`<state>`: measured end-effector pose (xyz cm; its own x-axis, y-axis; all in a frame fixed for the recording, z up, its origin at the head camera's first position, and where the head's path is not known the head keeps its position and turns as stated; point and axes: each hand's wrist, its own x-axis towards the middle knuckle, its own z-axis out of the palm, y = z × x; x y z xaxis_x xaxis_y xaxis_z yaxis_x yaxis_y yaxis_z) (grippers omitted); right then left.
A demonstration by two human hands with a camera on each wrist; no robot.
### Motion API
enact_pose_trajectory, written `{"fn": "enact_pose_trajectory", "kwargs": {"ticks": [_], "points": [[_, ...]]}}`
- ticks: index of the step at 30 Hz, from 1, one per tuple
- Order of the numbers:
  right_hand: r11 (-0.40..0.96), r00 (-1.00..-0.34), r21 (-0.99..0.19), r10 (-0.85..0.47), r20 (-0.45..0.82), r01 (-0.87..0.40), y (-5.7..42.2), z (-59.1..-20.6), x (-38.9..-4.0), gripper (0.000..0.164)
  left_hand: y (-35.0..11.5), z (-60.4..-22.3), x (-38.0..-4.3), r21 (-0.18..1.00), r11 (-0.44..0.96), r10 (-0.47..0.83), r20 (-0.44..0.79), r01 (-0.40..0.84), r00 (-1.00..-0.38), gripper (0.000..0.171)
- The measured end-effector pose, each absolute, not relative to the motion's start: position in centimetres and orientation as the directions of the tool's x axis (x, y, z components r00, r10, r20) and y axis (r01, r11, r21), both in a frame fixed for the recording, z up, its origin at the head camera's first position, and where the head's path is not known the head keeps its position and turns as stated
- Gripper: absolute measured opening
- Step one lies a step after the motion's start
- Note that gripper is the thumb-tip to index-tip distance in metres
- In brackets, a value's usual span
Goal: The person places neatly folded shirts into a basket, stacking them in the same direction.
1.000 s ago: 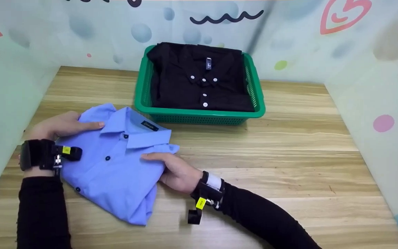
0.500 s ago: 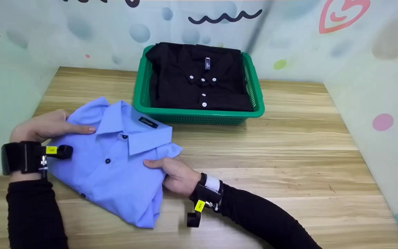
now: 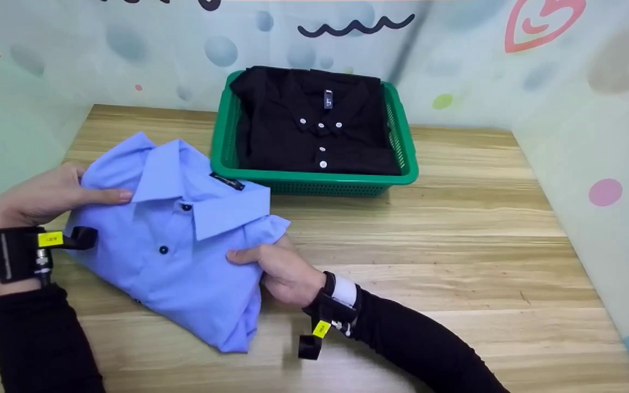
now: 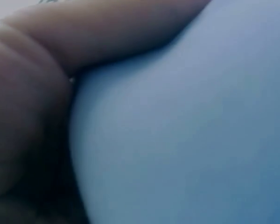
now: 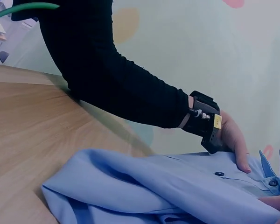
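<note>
A folded light blue shirt (image 3: 183,273) with dark buttons and a dark collar label is held between both hands at the left of the table. My left hand (image 3: 47,191) grips its upper left side, thumb on top beside the collar, other fingers hidden beneath. At the opposite side, my right hand (image 3: 282,267) pinches the edge, its thumb over the front and fingers under the cloth. In the left wrist view, blurred blue cloth (image 4: 177,130) fills most of the picture beside the hand. The right wrist view shows the shirt's folded lower end (image 5: 130,186) close over the table.
Behind the shirt stands a green basket (image 3: 314,178) holding a folded black shirt (image 3: 287,147) with white buttons. The shirt's collar overlaps the basket's front left corner in the head view. Patterned walls (image 3: 467,76) border the wooden table (image 3: 456,229) at the back and sides.
My left hand has moved left and a little away from me, carrying the blue shirt's collar end up and back toward the basket. The right hand has barely moved, still holding its edge.
</note>
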<state>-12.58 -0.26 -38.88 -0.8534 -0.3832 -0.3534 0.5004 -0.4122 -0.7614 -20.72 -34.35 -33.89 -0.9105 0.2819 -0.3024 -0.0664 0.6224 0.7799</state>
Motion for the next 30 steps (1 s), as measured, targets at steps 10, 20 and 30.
{"fn": "enact_pose_trajectory", "kwargs": {"ticks": [10, 20, 30], "points": [[-0.381, -0.861, -0.802, -0.411, -0.3, 0.461, -0.1, -38.1, -12.1, 0.051, -35.6, -33.6, -19.8, 0.899, 0.431, 0.428, -0.128, 0.077, -0.895, 0.024], [-0.381, -0.924, -0.864, -0.321, -0.209, 0.328, 0.6, -36.6, -12.4, 0.056, -35.2, -33.0, -19.1, 0.893, 0.42, 0.355, 0.002, 0.162, -0.935, 0.021], [-0.391, -0.958, -0.879, -0.191, -0.214, 0.274, 2.6, -35.1, -15.3, 0.046, -32.5, -31.8, -19.8, 0.89, 0.448, 0.268, -0.051, 0.077, -0.962, 0.037]]}}
